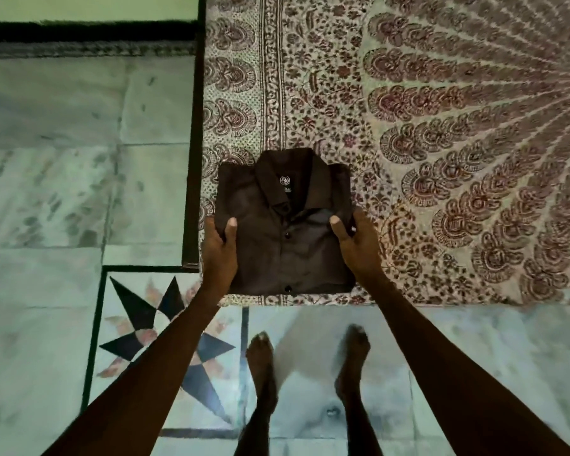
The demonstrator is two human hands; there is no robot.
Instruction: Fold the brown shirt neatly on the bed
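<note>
Gripping the folded shirt [285, 225] by its sides, my left hand [219, 248] and right hand [354, 243] pinch it with thumbs on top. It lies at the bed's [408, 126] six o'clock corner; tiled floor [63, 159] spreads toward nine.

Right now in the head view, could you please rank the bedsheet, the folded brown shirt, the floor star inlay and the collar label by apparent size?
1. Bedsheet
2. Brown shirt and star inlay: similar, arm-covered, unranked
3. Collar label

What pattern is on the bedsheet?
Maroon floral and paisley print on cream bedsheet, head view.
</note>
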